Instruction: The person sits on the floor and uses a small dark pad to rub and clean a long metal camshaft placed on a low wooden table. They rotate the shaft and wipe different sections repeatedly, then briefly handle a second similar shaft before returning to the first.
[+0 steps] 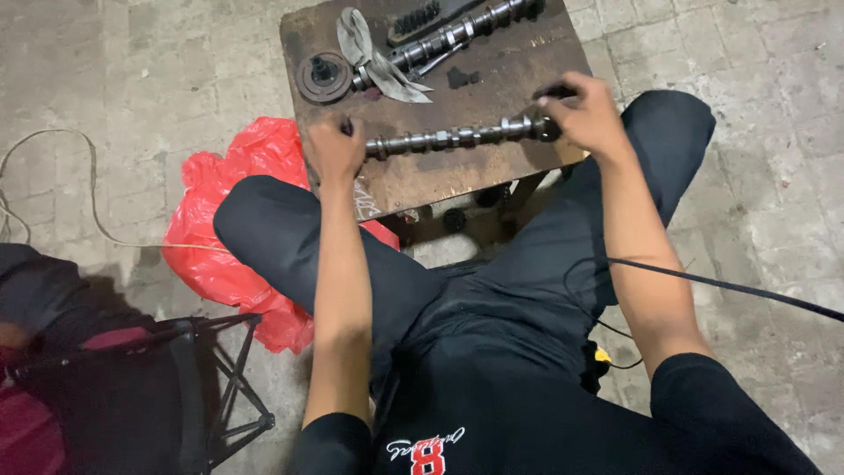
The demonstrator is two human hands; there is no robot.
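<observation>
Your left hand and right hand are each closed around one end of the camshaft lying across the counter; it looks heavy, rigid, greasy steel, so grip the ends, not the lobes

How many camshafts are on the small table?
2. One camshaft lies across the table's near side, held at both ends by the left hand and right hand; the other camshaft lies at the far edge.
</observation>
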